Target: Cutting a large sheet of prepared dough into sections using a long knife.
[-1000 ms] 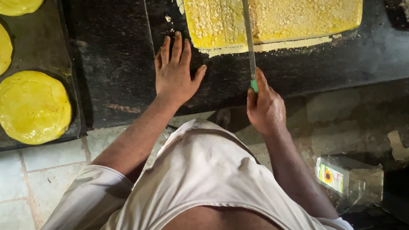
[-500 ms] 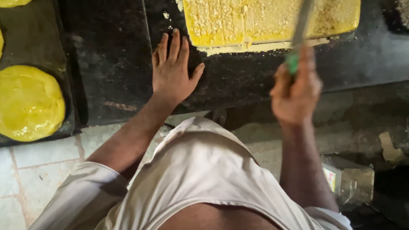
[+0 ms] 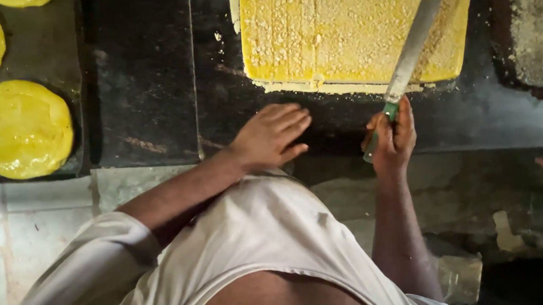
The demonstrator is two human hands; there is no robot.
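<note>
- My right hand is closed around the green handle of the long knife, fingers wrapped tight; a second ago the blade lay steeper across the slab, then it swung up, and now it leans in again from the slab's near edge up toward its far right.
- The yellow slab — a flat, crumb-dusted sheet — lies on the dark bench, and faint parallel lines already run down its surface left of the blade. I judge the knife has come back for another pass further right.
- My left hand has shifted: earlier it lay spread just below the slab's left corner, now it rests flat and empty, fingers open, on the bench below the slab's near edge, left of the knife handle.
- A thin pale strip lies along the slab's near edge, touching it.
- Well to the left of the slab, round yellow discs sit on a dark tray — unmoved.
- Right of the slab, a grey crumbly patch sits at the bench's far corner.
</note>
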